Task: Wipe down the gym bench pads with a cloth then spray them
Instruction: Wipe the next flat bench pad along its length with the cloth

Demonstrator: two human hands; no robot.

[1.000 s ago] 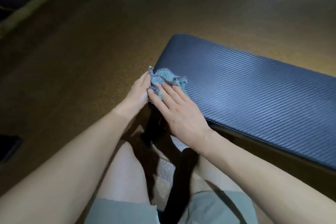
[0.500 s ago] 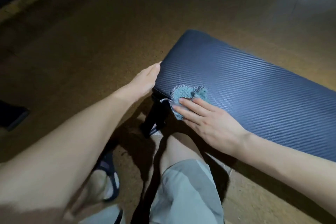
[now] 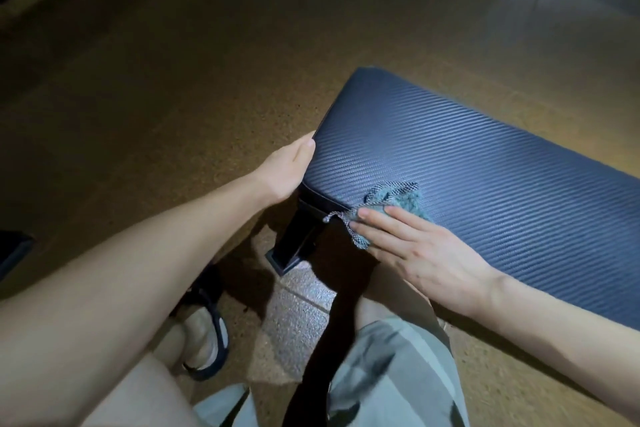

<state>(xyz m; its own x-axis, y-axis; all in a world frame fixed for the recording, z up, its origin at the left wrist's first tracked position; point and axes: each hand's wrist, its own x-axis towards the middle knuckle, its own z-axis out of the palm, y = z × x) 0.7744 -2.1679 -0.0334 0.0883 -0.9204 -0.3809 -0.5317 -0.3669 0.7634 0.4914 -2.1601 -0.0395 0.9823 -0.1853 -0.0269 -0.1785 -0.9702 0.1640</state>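
Right hand (image 3: 424,253) presses flat, fingers straight, on the teal cloth (image 3: 398,203), which lies bunched on the near left corner of the dark ribbed bench pad (image 3: 485,177), one loose edge trailing off the near side. Left hand (image 3: 287,170) rests against the pad's left end, fingers extended and gripping nothing. Bunched like this, the cloth could slide off the corner toward the black leg (image 3: 298,243), or skip over patches of pad.

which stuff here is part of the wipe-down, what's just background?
In the job:
bench pad
cloth, pressed flat by right hand
left hand, on the pad's end

Background:
bench leg
sandal
floor
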